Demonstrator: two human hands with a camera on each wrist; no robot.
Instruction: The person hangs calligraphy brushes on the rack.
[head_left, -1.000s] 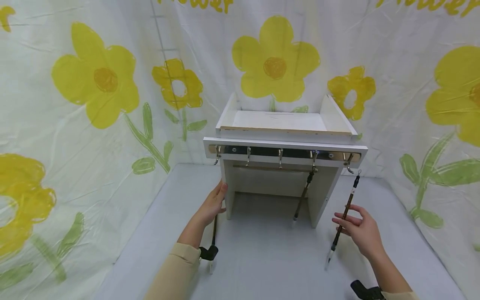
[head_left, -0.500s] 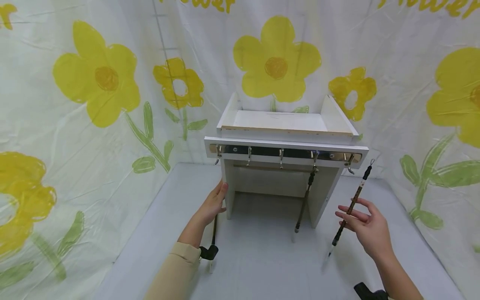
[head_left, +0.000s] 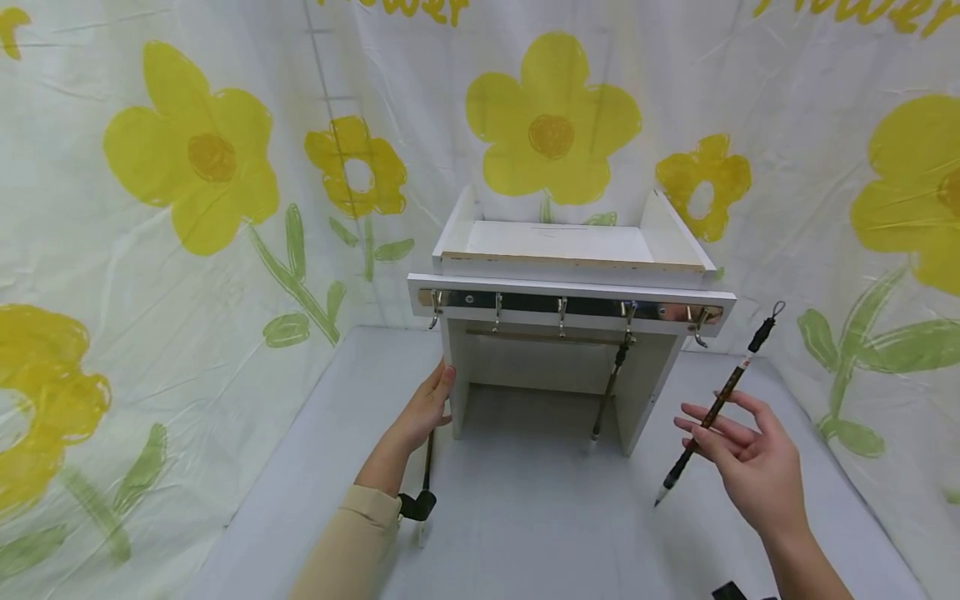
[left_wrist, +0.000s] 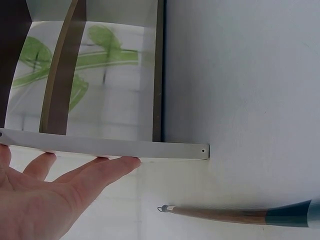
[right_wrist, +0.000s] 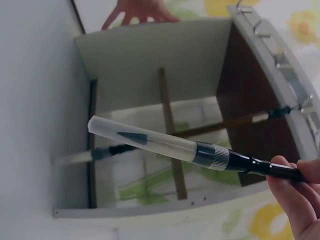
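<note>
I am seeing 1 brush (head_left: pixel 609 392) hanging from the hook rail (head_left: pixel 570 307). My right hand (head_left: pixel 750 467) is pinching a 2nd brush (head_left: pixel 718 402) near the end hook; my flat left hand (head_left: pixel 423 408) is steadying the rack (head_left: pixel 457 392). A 3rd brush (left_wrist: pixel 240 215) is lying on the table.

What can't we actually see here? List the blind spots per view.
- Head view: the brush on the table is mostly hidden behind the left hand and its wrist.
- Left wrist view: that brush's tip is cut off by the right edge.
- Right wrist view: the right hand is cut off at the corner, so its grip on the held brush is hidden.
- Head view: the hanging brush's loop on the hook is too small to make out.
</note>
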